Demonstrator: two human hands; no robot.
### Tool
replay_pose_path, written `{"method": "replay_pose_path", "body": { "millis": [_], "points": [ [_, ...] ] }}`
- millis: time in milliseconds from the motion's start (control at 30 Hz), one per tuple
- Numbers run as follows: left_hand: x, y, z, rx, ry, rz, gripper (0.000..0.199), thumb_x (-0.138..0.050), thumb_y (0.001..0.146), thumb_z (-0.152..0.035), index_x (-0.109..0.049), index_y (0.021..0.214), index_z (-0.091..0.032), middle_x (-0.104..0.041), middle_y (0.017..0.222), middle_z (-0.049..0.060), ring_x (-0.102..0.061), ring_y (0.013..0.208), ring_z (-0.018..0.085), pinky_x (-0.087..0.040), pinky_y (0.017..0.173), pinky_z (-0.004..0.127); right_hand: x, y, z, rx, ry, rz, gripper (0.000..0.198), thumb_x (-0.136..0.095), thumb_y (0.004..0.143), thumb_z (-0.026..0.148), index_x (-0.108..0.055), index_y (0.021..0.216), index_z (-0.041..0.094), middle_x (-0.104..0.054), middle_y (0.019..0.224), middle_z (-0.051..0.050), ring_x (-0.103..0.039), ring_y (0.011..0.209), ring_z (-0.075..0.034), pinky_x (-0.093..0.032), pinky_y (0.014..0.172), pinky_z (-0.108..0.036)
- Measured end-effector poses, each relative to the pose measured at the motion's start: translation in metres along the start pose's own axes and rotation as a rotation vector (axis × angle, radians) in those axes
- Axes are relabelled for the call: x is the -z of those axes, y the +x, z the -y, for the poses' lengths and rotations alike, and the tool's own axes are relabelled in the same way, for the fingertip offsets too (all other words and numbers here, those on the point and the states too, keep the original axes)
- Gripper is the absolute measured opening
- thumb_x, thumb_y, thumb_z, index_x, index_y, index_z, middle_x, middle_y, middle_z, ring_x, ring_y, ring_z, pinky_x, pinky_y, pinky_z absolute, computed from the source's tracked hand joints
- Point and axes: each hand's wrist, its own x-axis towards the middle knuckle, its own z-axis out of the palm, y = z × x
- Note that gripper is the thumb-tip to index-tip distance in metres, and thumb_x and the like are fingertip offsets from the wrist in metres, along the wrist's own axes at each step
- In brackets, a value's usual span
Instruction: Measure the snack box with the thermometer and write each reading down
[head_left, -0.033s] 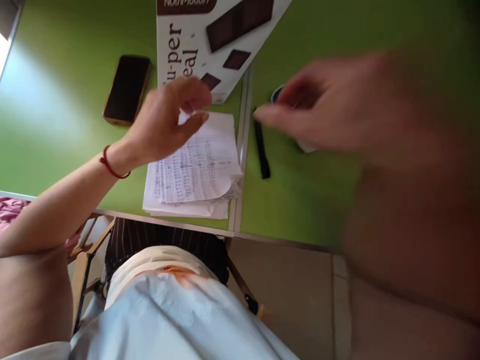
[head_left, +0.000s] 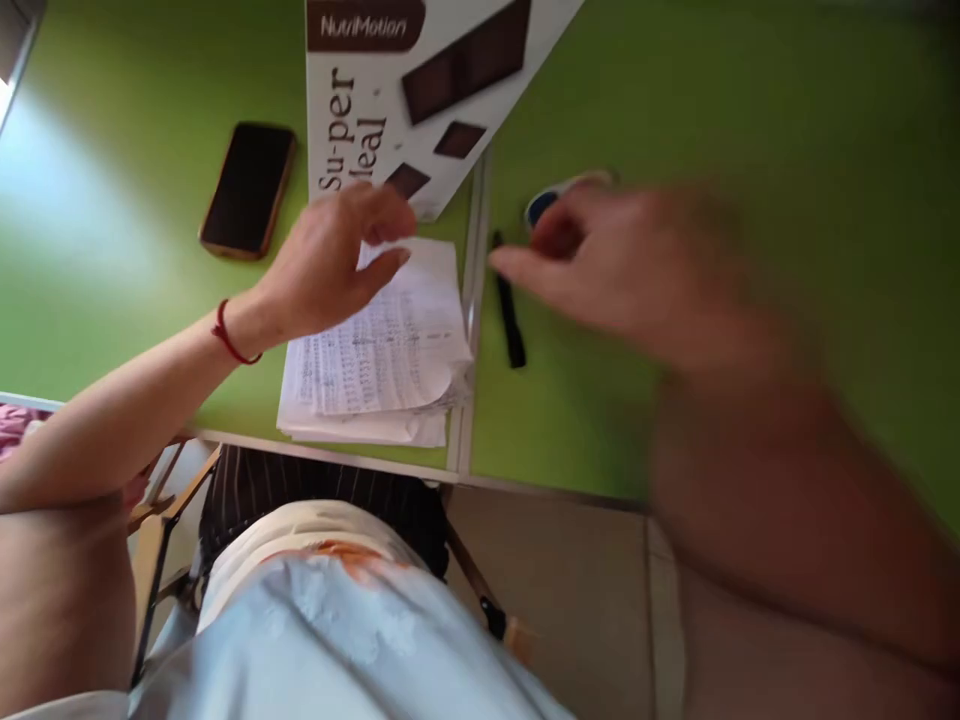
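Observation:
My left hand [head_left: 337, 255] hovers over a stack of printed papers [head_left: 382, 370], thumb and curled fingers apart with nothing between them. A red band circles that wrist. My right hand [head_left: 630, 265], blurred by motion, has its thumb apart from its bent fingers, and I see nothing held. Its thumb tip is close to the upper end of a slim black pen-like object [head_left: 510, 325]. Partly hidden behind the right hand's fingers lies a white object with a dark blue part [head_left: 541, 206]; its kind I cannot make out.
A white box [head_left: 352, 100] labelled NutriMotion stands behind the papers. To the left lies a phone [head_left: 250, 190] with a dark screen. A metal seam [head_left: 469, 300] splits the green table [head_left: 600, 420]. A folding chair's wooden frame [head_left: 191, 490] shows below the table edge.
The view has shifted slightly. My right hand has moved a little left and down, uncovering more of the white-and-blue object. My left hand stays over the papers.

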Motion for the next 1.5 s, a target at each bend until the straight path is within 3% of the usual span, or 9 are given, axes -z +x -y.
{"method": "replay_pose_path", "body": {
  "millis": [67,167,333,400,567,767,967,1233,1500],
  "points": [
    [-0.020,-0.003,0.017,-0.062,0.057,-0.055,0.015,-0.060,0.097,-0.013,-0.066,0.109,-0.021,-0.070,0.111,0.007,-0.071,0.096,0.022,-0.060,0.087,0.041,-0.007,-0.001,-0.005,-0.071,-0.103,-0.020,0.028,-0.086,0.086,0.037,-0.068,0.084,0.016,-0.057,0.064,-0.002,-0.059,0.065,-0.020,-0.057,0.076,-0.045],
    [-0.032,-0.010,0.042,-0.147,0.142,-0.207,0.011,-0.054,0.102,-0.024,-0.062,0.110,-0.023,-0.067,0.108,0.007,-0.068,0.094,0.022,-0.060,0.083,0.040,-0.030,-0.008,-0.015,-0.040,-0.049,-0.069,0.019,-0.083,0.083,0.029,-0.068,0.086,0.019,-0.061,0.065,-0.002,-0.061,0.063,-0.021,-0.056,0.071,-0.041],
    [-0.006,-0.008,0.070,-0.263,0.229,-0.623,0.027,-0.045,0.110,-0.053,-0.053,0.106,-0.027,-0.059,0.101,0.006,-0.061,0.092,0.022,-0.056,0.077,0.040,-0.053,-0.017,-0.025,0.030,0.253,-0.159,0.015,-0.074,0.079,0.028,-0.072,0.092,0.021,-0.071,0.073,-0.002,-0.063,0.061,-0.017,-0.057,0.063,-0.033],
    [0.004,-0.004,0.080,-0.254,0.237,-0.707,0.035,-0.044,0.109,-0.062,-0.051,0.107,-0.028,-0.057,0.102,0.006,-0.058,0.093,0.022,-0.055,0.077,0.041,-0.056,-0.017,-0.028,0.098,0.405,-0.195,0.017,-0.071,0.080,0.029,-0.076,0.093,0.020,-0.072,0.071,-0.002,-0.061,0.057,-0.015,-0.055,0.059,-0.029],
    [0.005,-0.003,0.108,-0.032,0.093,-0.677,0.037,-0.055,0.103,-0.065,-0.051,0.114,-0.030,-0.055,0.113,0.008,-0.060,0.101,0.025,-0.054,0.089,0.044,-0.057,-0.016,-0.027,0.271,0.522,-0.252,0.015,-0.065,0.087,0.024,-0.080,0.089,0.021,-0.077,0.078,-0.004,-0.066,0.062,-0.016,-0.057,0.059,-0.028],
    [0.010,0.000,0.126,-0.076,0.061,-0.725,0.040,-0.068,0.098,-0.062,-0.051,0.115,-0.029,-0.054,0.114,0.007,-0.059,0.098,0.024,-0.054,0.085,0.044,-0.060,-0.018,-0.030,0.307,0.423,-0.222,0.015,-0.064,0.095,0.027,-0.079,0.096,0.028,-0.077,0.085,-0.003,-0.070,0.069,-0.020,-0.061,0.065,-0.033],
    [0.022,0.004,0.145,-0.028,0.070,-0.701,0.048,-0.074,0.094,-0.066,-0.049,0.114,-0.030,-0.055,0.115,0.006,-0.053,0.101,0.024,-0.050,0.086,0.044,-0.064,-0.018,-0.032,0.361,0.417,-0.250,0.013,-0.068,0.092,0.027,-0.080,0.097,0.027,-0.074,0.080,-0.002,-0.063,0.063,-0.017,-0.054,0.058,-0.030],
    [0.030,0.003,0.164,-0.034,0.116,-0.683,0.046,-0.061,0.102,-0.067,-0.043,0.121,-0.029,-0.052,0.120,0.004,-0.050,0.103,0.021,-0.042,0.090,0.044,-0.055,-0.017,-0.025,0.186,0.498,-0.143,0.016,-0.069,0.086,0.030,-0.080,0.096,0.023,-0.073,0.077,-0.003,-0.060,0.062,-0.017,-0.054,0.060,-0.030],
    [0.024,0.005,0.165,-0.035,0.138,-0.660,0.047,-0.057,0.104,-0.068,-0.041,0.121,-0.027,-0.053,0.118,0.003,-0.047,0.104,0.018,-0.042,0.088,0.040,-0.058,-0.016,-0.025,0.186,0.517,-0.176,0.016,-0.067,0.086,0.028,-0.080,0.092,0.022,-0.074,0.076,-0.004,-0.062,0.062,-0.017,-0.053,0.059,-0.029]
  ]
}}
